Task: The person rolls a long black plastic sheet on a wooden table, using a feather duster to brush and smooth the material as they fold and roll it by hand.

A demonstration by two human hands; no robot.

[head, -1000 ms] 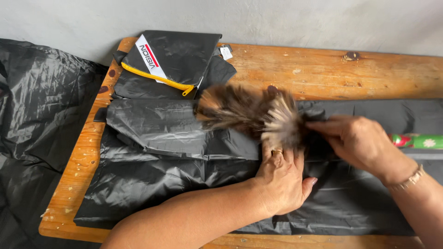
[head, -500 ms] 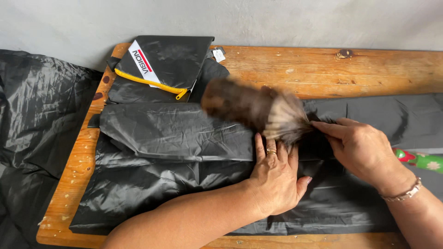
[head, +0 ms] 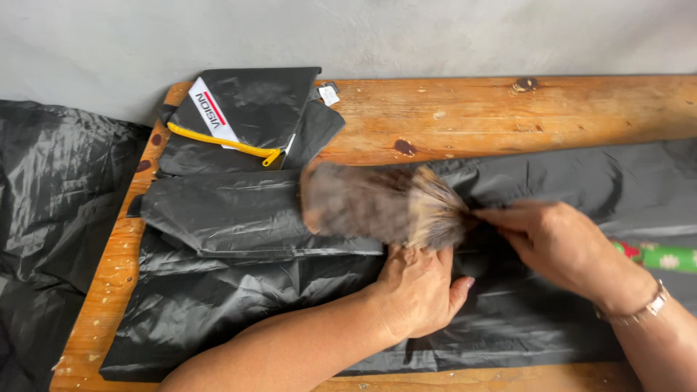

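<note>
On the wooden desk (head: 508, 116), a black pouch (head: 247, 116) lies left. The left hand (head: 421, 290) presses flat, fingers together, on black plastic sheet (head: 239, 305). The blurred brown feather duster (head: 377, 205) is over it, the right hand (head: 559, 243) fingers clamped on its end.

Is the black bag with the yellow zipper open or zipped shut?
Cannot tell for sure. The black pouch lies flat on the wooden table, its yellow zipper running as one closed-looking line.

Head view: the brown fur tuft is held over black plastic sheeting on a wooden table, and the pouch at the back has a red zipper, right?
Not quite: the head view shows the pouch's zipper is yellow. The rest stands.
</note>
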